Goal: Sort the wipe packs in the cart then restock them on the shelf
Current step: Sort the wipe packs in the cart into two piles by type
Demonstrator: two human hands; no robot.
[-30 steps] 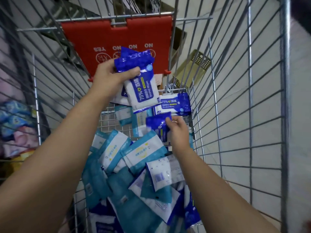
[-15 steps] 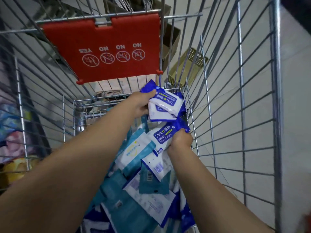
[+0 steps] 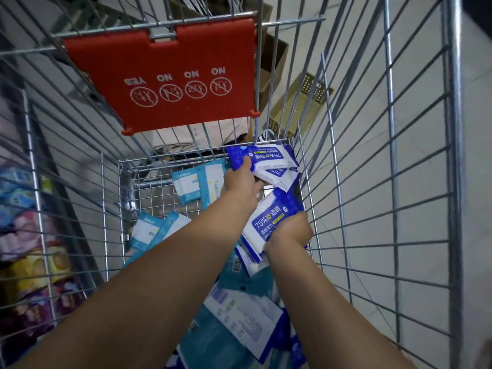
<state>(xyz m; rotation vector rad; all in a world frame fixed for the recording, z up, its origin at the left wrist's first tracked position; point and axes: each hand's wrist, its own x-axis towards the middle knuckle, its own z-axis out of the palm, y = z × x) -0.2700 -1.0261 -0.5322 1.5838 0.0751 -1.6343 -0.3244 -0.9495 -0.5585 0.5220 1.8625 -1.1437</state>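
Both my hands reach deep into a wire cart (image 3: pixel 394 182). My left hand (image 3: pixel 241 186) holds a small stack of dark-blue alcohol wipe packs (image 3: pixel 266 158) against the cart's far right corner, thumb on the top pack. Just nearer, my right hand (image 3: pixel 290 231) grips another dark-blue pack (image 3: pixel 269 218) by its lower edge, label up. Teal-and-white wipe packs (image 3: pixel 198 181) lie at the far end, more teal packs (image 3: pixel 149 230) lie to the left, and a mixed heap (image 3: pixel 239 312) lies under my forearms.
A red child-seat flap (image 3: pixel 173 73) with NO/YES symbols hangs at the cart's far end. Shelves with colourful packs (image 3: pixel 24 235) stand outside the cart on the left. A perforated yellow-green bin (image 3: pixel 298 107) and a cardboard box sit on the tiled floor beyond.
My left hand has brought its blue packs down from near the red flap into the far right corner. My right hand lifted one blue pack out of the heap and moved it toward that corner.
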